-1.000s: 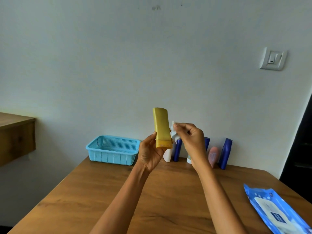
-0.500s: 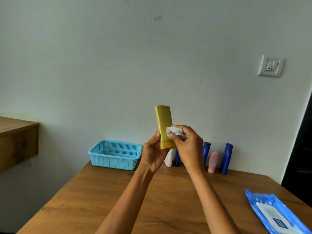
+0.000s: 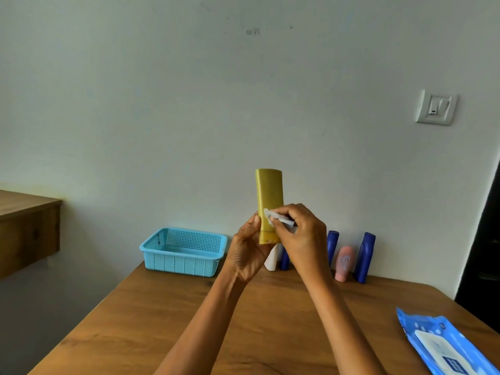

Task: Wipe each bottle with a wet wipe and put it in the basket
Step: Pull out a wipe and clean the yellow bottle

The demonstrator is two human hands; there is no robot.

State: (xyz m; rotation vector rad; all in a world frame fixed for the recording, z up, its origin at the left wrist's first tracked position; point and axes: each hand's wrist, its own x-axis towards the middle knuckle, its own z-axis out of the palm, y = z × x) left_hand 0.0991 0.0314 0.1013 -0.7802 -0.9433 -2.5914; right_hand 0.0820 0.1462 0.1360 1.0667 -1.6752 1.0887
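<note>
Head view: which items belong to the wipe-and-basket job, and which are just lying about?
In the job:
yellow bottle, held by left hand
wet wipe, pinched in right hand
blue basket
bottles by the wall
wipes pack

Just there:
wall switch
wooden shelf

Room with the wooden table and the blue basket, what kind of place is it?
Probably a room in a home, though I can't be sure. A wooden table stands against a plain painted wall with a light switch, and toiletry bottles line the wall.
</note>
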